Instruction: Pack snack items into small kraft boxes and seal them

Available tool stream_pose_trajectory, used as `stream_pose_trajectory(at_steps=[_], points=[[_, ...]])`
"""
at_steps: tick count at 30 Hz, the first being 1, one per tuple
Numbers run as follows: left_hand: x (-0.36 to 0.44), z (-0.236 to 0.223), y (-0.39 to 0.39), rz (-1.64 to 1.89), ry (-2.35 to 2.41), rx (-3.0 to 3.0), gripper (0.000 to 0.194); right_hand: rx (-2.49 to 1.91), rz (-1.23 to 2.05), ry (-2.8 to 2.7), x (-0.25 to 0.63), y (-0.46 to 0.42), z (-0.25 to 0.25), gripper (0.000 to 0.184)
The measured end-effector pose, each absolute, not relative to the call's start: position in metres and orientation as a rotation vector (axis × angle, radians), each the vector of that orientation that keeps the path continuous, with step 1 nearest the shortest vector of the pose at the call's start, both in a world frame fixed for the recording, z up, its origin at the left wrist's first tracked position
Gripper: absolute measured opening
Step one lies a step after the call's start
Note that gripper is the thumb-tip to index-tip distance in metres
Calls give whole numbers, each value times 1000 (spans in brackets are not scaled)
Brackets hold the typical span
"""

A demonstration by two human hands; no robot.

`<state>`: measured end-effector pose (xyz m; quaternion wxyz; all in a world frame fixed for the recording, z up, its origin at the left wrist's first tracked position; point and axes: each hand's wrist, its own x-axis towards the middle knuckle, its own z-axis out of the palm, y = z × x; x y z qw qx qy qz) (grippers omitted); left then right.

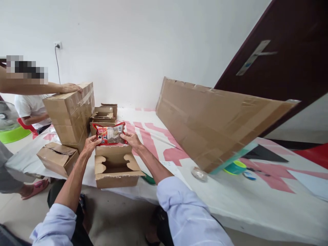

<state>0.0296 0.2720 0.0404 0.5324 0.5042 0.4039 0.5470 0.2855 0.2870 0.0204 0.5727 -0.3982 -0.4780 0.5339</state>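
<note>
A red food packet [110, 134] with a clear window and a barcode label is stretched between my two hands. My left hand [92, 142] pinches its left edge, and my right hand [131, 139] grips the right edge. Just below the packet stands an open cardboard box [119, 180] at the table's front edge, with scalloped flaps folded inward. Its visible inside looks dark, and its floor is partly hidden. Behind the packet are more open cardboard boxes [104, 112] in a row.
A closed small carton [58, 159] and stacked taped cartons [69, 116] stand left; another person's hand [71, 87] rests on the stack. A large cardboard sheet [217, 123] leans on the right. Near it lie tape rolls [235, 167] and a clear-wrapped item [199, 173]. Someone sits behind the stack.
</note>
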Motion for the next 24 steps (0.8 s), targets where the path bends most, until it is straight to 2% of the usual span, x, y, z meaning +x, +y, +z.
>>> stream_pose_trajectory(at_steps=[12, 17, 24], points=[[32, 26, 283, 1301, 1017, 1162, 64, -990, 1294, -1053, 286, 286, 10, 52], [33, 45, 281, 1349, 989, 1205, 62, -943, 1258, -1073, 289, 285, 27, 54], [36, 86, 276, 1436, 853, 1277, 64, -780, 1128, -1119, 292, 282, 69, 66]])
